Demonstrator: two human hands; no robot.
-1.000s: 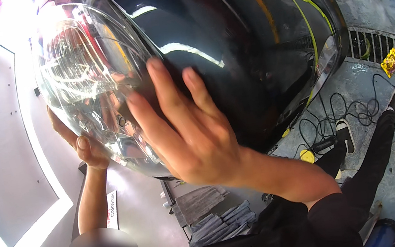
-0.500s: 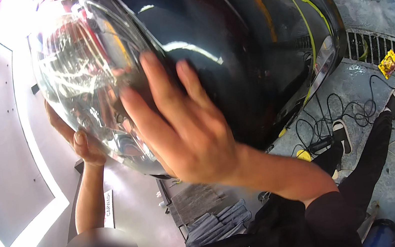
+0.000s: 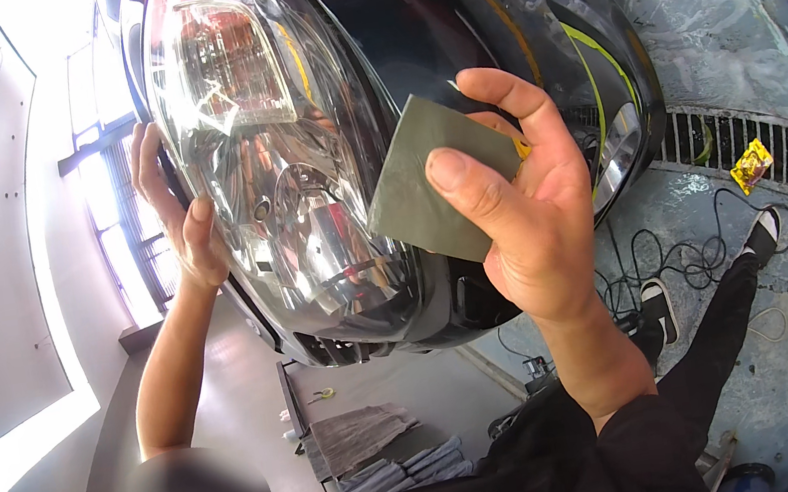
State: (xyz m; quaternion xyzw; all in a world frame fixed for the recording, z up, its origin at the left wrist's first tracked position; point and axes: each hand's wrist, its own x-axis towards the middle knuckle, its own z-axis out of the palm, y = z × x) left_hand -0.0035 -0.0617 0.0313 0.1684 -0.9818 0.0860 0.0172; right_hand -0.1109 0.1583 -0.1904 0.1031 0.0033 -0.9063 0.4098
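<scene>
A clear, glossy headlight (image 3: 282, 201) fills the upper middle, set in the front of a dark car body (image 3: 415, 37). My right hand (image 3: 549, 234) is raised over the headlight's right edge, gripping a square grey-green sheet (image 3: 409, 188) that looks like sandpaper. The thumb lies on its face, while the other fingers curl behind it, partly hidden. A bit of yellow shows between sheet and fingers. My left hand (image 3: 181, 220) rests against the headlight's left side, fingers stretched along the edge and thumb apart, holding nothing.
Folded grey cloths (image 3: 411, 472) lie below the car front. On the wet floor at right, a black cable (image 3: 693, 256) runs in loops near my sandalled foot (image 3: 659, 311). Beyond it are a metal drain grate (image 3: 784, 153) and a yellow wrapper (image 3: 752, 167).
My right hand has lifted off the headlight, moved right and turned, bringing the grey-green sheet into view. The left hand still touches the headlight's left side. The view has shifted.
</scene>
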